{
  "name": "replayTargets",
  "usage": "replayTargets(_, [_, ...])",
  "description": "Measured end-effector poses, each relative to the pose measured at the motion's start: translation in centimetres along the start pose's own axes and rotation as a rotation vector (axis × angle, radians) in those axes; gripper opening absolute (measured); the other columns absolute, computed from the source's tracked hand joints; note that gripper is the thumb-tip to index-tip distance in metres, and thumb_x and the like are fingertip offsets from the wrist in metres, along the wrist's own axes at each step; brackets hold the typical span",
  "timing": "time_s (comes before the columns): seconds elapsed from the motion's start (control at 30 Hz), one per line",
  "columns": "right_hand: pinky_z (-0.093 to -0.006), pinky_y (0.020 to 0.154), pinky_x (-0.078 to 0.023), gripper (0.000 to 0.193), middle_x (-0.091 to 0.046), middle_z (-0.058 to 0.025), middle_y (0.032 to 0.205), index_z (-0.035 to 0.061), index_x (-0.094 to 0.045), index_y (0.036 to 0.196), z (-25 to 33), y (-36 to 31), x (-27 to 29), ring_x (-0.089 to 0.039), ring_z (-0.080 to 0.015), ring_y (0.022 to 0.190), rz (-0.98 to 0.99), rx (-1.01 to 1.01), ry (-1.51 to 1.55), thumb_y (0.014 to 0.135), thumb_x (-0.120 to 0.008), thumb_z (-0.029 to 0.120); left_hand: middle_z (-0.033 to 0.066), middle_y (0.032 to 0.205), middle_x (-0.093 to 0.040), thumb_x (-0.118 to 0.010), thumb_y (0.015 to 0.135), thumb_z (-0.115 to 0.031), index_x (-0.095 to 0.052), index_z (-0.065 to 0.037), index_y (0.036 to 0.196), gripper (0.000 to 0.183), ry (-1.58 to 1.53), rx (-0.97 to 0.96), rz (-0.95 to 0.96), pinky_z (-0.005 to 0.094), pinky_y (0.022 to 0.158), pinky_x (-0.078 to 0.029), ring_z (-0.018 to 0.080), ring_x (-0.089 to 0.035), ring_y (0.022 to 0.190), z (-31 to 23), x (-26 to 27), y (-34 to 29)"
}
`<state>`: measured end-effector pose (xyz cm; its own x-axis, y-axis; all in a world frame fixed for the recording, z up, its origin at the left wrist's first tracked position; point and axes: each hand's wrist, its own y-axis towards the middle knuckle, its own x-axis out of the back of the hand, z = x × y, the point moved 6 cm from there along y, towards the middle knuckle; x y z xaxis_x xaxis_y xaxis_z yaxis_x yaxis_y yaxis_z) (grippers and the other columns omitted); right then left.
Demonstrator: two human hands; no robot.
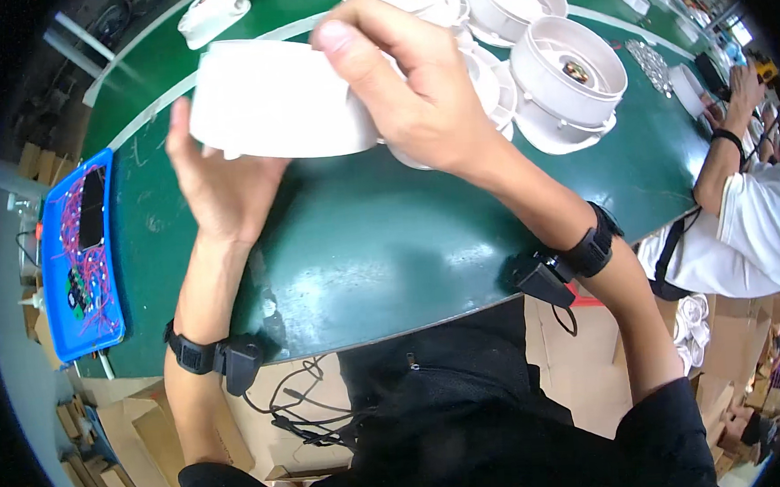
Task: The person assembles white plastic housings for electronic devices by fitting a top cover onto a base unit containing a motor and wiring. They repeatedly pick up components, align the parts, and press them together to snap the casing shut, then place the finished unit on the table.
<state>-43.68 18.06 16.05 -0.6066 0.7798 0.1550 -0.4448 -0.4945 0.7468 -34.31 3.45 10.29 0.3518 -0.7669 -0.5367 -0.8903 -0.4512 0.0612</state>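
A white round plastic housing (278, 98), turned on its side, is held up above the green table between my two hands. My left hand (230, 186) supports it from the left and below, with fingers partly hidden behind it. Over its right end, my right hand (421, 94) grips with the thumb on top and the other fingers curled. Close behind my right hand stand several similar white housings (563, 103), with copper-coloured coils visible in their middles. One more white housing (501, 89) is partly covered by my right hand.
A blue tray (118, 300) at the left holds red wires, green circuit boards and a black piece. Other white parts (213, 15) lie at the back of the green table (365, 272). Silvery small parts (649, 67) lie right. A co-worker's hand (742, 90) is at the right edge.
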Motion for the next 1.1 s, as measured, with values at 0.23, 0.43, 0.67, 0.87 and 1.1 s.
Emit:
replayTargets(0.23, [-0.0429, 0.098, -0.047, 0.069, -0.051, -0.0214, 0.131, 0.0007, -0.044, 0.135, -1.9, -1.1, -0.6, -0.054, -0.0318, 0.119, -0.026, -0.086, 0.089, 0.085, -0.074, 0.037, 0.0093, 0.138, -0.052, -0.044, 0.092, -0.065, -0.045, -0.01, 0.141, 0.073, -0.056, -0.251, -0.112, 0.0453, 0.111, -0.035, 0.0261, -0.047, 0.13, -1.8, -0.2, -0.1])
replayTargets(0.43, [-0.0414, 0.106, -0.041, 0.09, -0.044, -0.0203, 0.136, 0.0006, -0.016, 0.15, -1.8, -2.3, -2.3, -0.049, -0.0291, 0.124, 0.109, -0.206, 0.365, 0.087, -0.073, 0.03, 0.013, 0.141, -0.043, -0.052, 0.091, -0.058, -0.03, -0.006, 0.147, 0.08, 0.265, -0.393, 0.119, 0.0457, 0.112, -0.033, 0.0273, -0.04, 0.135, -1.9, -1.0, -0.6])
replayTargets(0.67, [-0.0366, 0.114, -0.027, 0.075, -0.041, -0.0218, 0.142, -0.0024, -0.024, 0.151, -2.6, -2.6, -1.7, -0.039, -0.0274, 0.135, 0.018, -0.235, 0.341, 0.095, -0.059, 0.034, 0.0155, 0.135, -0.043, -0.056, 0.09, -0.046, -0.03, 0.002, 0.143, 0.076, 0.473, -0.491, 0.206, 0.0372, 0.108, -0.034, 0.0228, -0.045, 0.125, -1.7, 0.6, 0.4])
replayTargets(0.87, [-0.0346, 0.119, -0.016, 0.061, -0.028, -0.0213, 0.156, -0.0068, -0.026, 0.15, -3.2, -2.5, -1.3, -0.021, -0.0276, 0.147, 0.022, -0.297, 0.186, 0.104, -0.044, 0.028, 0.0155, 0.131, -0.049, -0.053, 0.088, -0.043, -0.034, 0.002, 0.142, 0.073, 0.636, -0.392, 0.223, 0.0353, 0.103, -0.037, 0.0222, -0.049, 0.121, -3.0, 1.4, 1.0])
replayTargets(1.1, [-0.0388, 0.104, -0.041, 0.09, -0.046, -0.0246, 0.132, -0.0041, -0.014, 0.149, -2.6, -3.3, -2.3, -0.049, -0.0294, 0.125, 0.09, -0.333, 0.203, 0.09, -0.069, 0.037, 0.0188, 0.13, -0.056, -0.049, 0.093, -0.051, -0.044, 0.005, 0.14, 0.073, 0.846, -0.446, 0.173, 0.0386, 0.103, -0.041, 0.0273, -0.055, 0.12, -4.1, 0.5, 0.8])
